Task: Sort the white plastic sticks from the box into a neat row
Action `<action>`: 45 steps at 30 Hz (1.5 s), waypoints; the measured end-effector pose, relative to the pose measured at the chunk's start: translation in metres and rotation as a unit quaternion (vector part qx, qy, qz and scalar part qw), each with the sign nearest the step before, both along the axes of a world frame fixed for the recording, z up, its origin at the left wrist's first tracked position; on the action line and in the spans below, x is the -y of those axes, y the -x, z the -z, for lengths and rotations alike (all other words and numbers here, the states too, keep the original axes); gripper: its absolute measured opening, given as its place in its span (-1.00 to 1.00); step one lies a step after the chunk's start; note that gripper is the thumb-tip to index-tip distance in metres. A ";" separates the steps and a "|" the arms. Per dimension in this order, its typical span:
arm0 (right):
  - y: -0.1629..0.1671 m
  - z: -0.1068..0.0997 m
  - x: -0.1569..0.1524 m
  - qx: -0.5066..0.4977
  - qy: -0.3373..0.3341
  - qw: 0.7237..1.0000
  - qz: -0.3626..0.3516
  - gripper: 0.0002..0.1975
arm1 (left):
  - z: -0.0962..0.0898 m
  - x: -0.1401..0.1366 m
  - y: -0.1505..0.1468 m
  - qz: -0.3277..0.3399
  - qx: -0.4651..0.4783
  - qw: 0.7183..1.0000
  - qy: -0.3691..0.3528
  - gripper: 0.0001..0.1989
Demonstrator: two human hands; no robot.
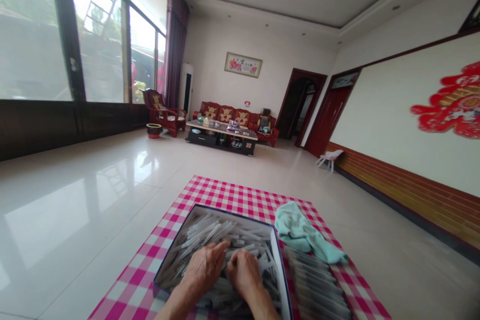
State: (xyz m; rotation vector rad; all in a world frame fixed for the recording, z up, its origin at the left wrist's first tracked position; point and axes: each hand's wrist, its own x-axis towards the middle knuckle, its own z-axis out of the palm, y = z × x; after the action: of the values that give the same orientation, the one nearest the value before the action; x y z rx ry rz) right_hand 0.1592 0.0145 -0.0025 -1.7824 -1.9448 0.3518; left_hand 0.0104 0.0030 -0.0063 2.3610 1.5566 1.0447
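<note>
A shallow box (pixel 281 272) with a dark blue edge and white inner walls holds a loose heap of thin, translucent plastic-looking strips or tubes (pixel 210 230). Above the heap is my left hand (pixel 205 264), its fingers bent and pressed together, pointing toward the other hand. Close on its right, my right hand (pixel 243 271) is curled with the fingertips turned inward. Whatever the two hands pinch is hidden by the fingers. Right of the box lies a blurred row of similar long pieces (pixel 318 285), side by side. A pale green cloth (pixel 300 227) lies crumpled just beyond that row.
Box, cloth and row rest on a pink-and-white checked tablecloth (pixel 225 187). Beyond it, a glossy tiled floor (pixel 112 210) runs to a low table (pixel 221 135) and a red wooden sofa (pixel 240 112). A small stool (pixel 330 159) stands by the right wall.
</note>
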 end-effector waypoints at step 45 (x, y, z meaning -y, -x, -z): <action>-0.016 -0.013 0.035 -0.623 0.132 0.771 0.006 -0.61 | -0.024 0.024 -0.021 0.050 -0.008 0.998 0.027 -0.72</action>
State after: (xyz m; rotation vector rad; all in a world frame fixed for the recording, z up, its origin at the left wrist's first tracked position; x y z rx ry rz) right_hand 0.1755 -0.0202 0.0110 -1.0872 -0.8999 1.4173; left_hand 0.0309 -0.0215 0.0177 2.3891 1.4372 0.9535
